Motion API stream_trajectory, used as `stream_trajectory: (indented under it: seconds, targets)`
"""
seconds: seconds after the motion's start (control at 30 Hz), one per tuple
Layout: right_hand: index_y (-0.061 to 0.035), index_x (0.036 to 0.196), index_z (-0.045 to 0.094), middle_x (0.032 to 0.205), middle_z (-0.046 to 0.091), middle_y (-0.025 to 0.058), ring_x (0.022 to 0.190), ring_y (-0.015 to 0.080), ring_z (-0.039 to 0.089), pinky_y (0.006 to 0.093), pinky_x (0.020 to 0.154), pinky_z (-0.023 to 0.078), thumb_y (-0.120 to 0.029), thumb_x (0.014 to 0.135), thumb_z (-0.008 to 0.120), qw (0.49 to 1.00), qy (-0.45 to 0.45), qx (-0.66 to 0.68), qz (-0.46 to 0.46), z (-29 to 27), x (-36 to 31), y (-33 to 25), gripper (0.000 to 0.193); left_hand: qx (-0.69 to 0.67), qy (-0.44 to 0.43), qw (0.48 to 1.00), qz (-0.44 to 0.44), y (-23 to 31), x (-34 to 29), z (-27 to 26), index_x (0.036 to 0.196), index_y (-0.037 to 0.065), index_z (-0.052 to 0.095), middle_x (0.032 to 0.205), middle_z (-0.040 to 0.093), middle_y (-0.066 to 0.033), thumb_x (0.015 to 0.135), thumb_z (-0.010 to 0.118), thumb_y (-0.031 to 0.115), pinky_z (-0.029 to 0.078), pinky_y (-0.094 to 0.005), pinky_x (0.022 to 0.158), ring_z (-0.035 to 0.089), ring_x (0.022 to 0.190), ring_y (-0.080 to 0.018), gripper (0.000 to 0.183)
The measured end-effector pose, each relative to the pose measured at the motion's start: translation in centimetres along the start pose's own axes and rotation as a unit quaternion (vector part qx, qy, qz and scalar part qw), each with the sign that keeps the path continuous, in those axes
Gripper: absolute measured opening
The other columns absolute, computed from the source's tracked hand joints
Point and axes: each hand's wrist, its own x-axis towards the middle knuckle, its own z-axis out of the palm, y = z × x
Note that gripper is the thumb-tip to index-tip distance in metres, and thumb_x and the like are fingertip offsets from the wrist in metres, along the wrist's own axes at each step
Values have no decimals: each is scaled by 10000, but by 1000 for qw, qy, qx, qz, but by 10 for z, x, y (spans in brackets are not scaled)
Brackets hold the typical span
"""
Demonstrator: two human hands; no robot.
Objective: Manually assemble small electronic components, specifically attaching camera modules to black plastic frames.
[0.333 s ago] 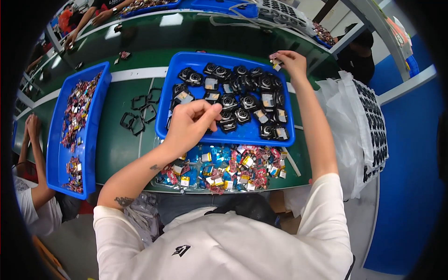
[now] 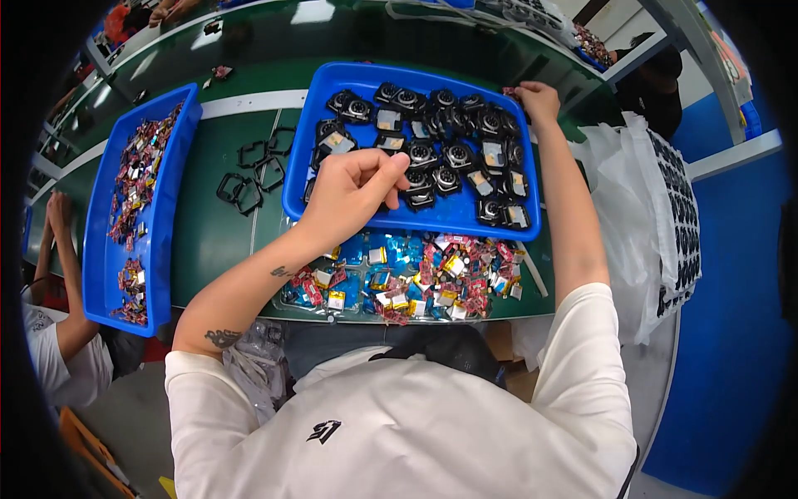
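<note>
My left hand [image 2: 356,190] is over the near left part of a blue tray [image 2: 399,218], thumb and fingers pinched together. Whatever it may hold is hidden from sight. Beyond the tray's far right corner, my right hand [image 2: 540,101] has its fingers closed on a small red circuit board [image 2: 509,92], only partly visible. Inside the tray lie many black watch-like casings [image 2: 458,155], some with a round dial face up, others showing a silvery battery [image 2: 493,153]. Between the tray and my body is a clear plastic tray [image 2: 353,309] of loose red circuit boards with silver-and-yellow batteries [image 2: 337,299].
A long blue tray [image 2: 93,274] of circuit boards stands at the left. Several black frames [image 2: 248,196] lie on the green table [image 2: 212,249]. White sheets with rows of black parts [image 2: 683,208] are stacked at the right. Another person's hands [image 2: 58,212] are at the far left.
The view has shifted, so the trays appear higher. My right hand has come slightly lower beside the tray's far corner, and the battery on its board no longer shows. The left hand stays pinched.
</note>
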Motion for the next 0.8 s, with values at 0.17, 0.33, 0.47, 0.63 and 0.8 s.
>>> stream_trajectory:
  seconds: [0.17,0.33,0.47,0.63,0.8]
  targets:
    - [-45,960,679,857,689,68,769,135,645,260,685,499,-165,789,636,965,-94,124,-211,-37,-74,-83,214,0,18,998,59,-9,-2,2,1062,-9,561,805,640,-53,926,505,117,427,-186,523,568,597,-42,194]
    - [-51,857,679,812,654,58,723,215,619,307,655,503,-100,696,713,814,-305,137,-474,-84,-208,-143,172,-61,78,991,85,-4,-5,1,1228,73,448,995,624,-142,886,277,-53,398,-177,409,528,457,-69,403]
    - [-59,791,660,844,635,35,749,218,566,312,651,472,-71,632,748,754,-407,114,-502,-82,-261,-140,182,-78,34,991,103,-5,-4,0,1163,20,481,915,631,-151,842,262,-65,384,-182,391,494,406,-67,398]
    - [-45,755,658,818,659,49,772,215,582,305,663,465,-10,645,713,771,-424,248,-406,-66,-260,-123,128,-75,1,996,53,-5,-4,-2,1020,-14,557,728,607,-102,835,281,-50,364,-180,379,459,378,-62,333]
    - [16,817,669,809,665,98,757,149,620,240,634,489,60,700,673,838,-392,290,-246,-76,-251,-115,125,-22,-51,991,118,-8,-8,-4,968,-5,592,689,588,-54,797,381,-26,394,-193,513,515,565,-56,273]
